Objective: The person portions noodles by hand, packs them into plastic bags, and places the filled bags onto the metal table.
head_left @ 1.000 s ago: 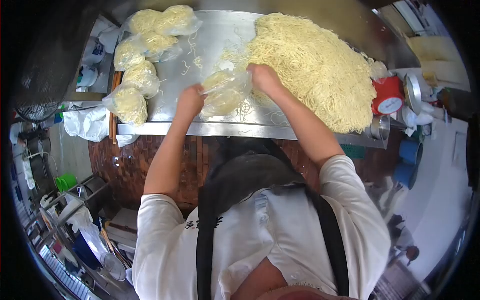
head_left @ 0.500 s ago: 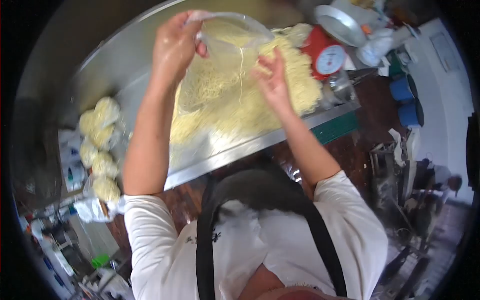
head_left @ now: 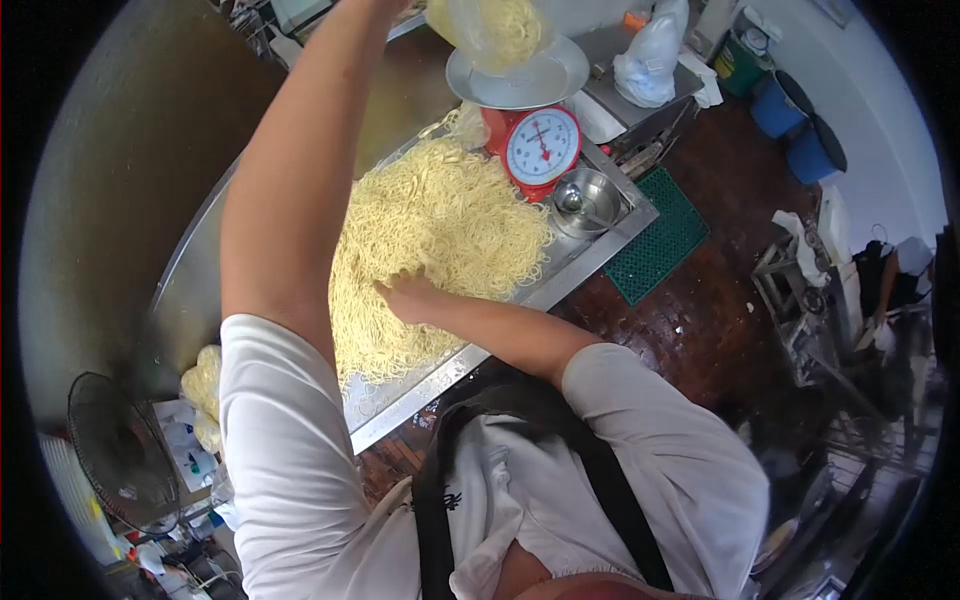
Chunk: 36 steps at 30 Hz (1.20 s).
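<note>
A wide heap of pale yellow noodles (head_left: 440, 215) covers the steel worktop. My right hand (head_left: 408, 296) rests on the near side of the heap, fingers apart, their tips partly sunk among the strands. My left forearm (head_left: 300, 170) stretches up past the top edge, and the hand lies outside the picture. A clear plastic bag of noodles (head_left: 500, 35) is at the metal pan (head_left: 470, 88) of a red dial scale (head_left: 542, 150), near where my left arm reaches. Whether the bag fully rests on the pan cannot be told.
Right of the scale, a steel bowl (head_left: 560, 228) holds a ladle (head_left: 569, 197). A white plastic bag (head_left: 648, 65) stands behind it. Bagged noodles (head_left: 203, 385) lie at the left, near a fan (head_left: 120, 450). A green mat (head_left: 660, 235) and blue bins (head_left: 780, 108) are on the floor.
The noodle bag has gone from above the heap to the scale pan, and my left hand has left the view upward. My right hand has come down onto the noodles. The camera view has shifted.
</note>
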{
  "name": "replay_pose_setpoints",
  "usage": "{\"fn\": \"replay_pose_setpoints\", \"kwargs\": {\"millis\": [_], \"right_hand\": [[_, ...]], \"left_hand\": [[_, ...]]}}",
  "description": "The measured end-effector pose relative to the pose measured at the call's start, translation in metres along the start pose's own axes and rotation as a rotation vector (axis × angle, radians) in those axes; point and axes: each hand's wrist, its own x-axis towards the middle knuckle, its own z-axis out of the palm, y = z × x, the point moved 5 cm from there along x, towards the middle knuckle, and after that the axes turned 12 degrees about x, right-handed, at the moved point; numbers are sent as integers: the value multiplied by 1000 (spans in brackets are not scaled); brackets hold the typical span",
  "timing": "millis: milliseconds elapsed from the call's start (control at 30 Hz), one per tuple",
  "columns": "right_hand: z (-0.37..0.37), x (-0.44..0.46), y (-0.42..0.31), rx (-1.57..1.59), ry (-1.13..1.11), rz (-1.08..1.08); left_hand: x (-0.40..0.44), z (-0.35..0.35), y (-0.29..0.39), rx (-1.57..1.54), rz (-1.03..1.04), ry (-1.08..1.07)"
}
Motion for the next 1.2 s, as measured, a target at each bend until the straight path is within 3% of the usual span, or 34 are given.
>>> {"fn": "replay_pose_setpoints", "kwargs": {"millis": [33, 167, 333, 567, 667, 800, 1000, 1100, 1167, 1200], "right_hand": [[-12, -4, 0, 12, 230, -13], [-88, -31, 7, 304, -77, 19], [-146, -101, 54, 524, 153, -62], [-128, -162, 102, 633, 150, 93], [-112, -174, 110, 639, 125, 126], [-108, -181, 112, 646, 96, 147], [-111, -188, 105, 633, 91, 179], [-99, -187, 104, 622, 78, 185], [-90, -185, 101, 628, 94, 177], [-86, -184, 100, 635, 101, 156]], "left_hand": [[-1, 15, -10, 28, -78, -49], [5, 45, -57, 253, -74, -162], [1, 30, -85, 340, -14, -164], [5, 16, -107, 395, 132, -35], [-1, 21, -129, 484, 14, 94], [-32, 51, -130, 358, -69, 27], [-15, 54, -166, 412, -38, 125], [-21, 51, -169, 554, 208, 191], [-52, 44, -143, 582, 205, 158], [-49, 32, -151, 493, 475, 251]]}}
